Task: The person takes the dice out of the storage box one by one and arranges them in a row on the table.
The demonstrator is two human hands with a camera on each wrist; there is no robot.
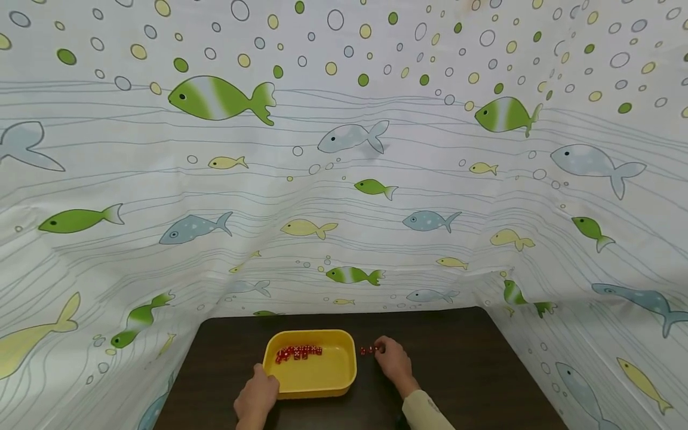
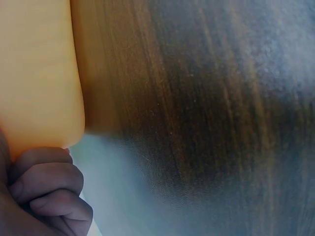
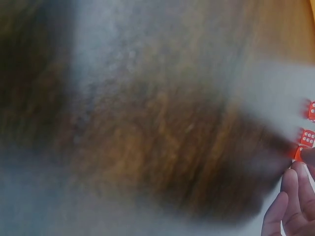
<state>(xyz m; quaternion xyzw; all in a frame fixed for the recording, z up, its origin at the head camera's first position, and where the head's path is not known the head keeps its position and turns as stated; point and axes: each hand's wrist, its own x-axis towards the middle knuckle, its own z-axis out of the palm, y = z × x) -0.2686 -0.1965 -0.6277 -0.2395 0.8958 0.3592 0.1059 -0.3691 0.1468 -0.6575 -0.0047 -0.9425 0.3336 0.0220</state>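
A yellow plastic tray [image 1: 312, 382] sits on the dark table, with several red dice [image 1: 297, 353] grouped in its back left part. My left hand [image 1: 257, 391] grips the tray at its front left corner. In the left wrist view, curled fingers [image 2: 49, 179] lie against the tray's edge. Right of the tray, my right hand [image 1: 395, 361] pinches a red die [image 3: 299, 153] between thumb and fingertips, low over the table. Close beside that die is another red die [image 3: 308, 137], and a further one [image 1: 362, 351] lies a little nearer the tray.
The dark wood-grain table [image 1: 446, 370] reaches out on both sides of the tray. A white curtain [image 1: 344, 251] printed with fish and bubbles hangs behind the table and along its left and right sides.
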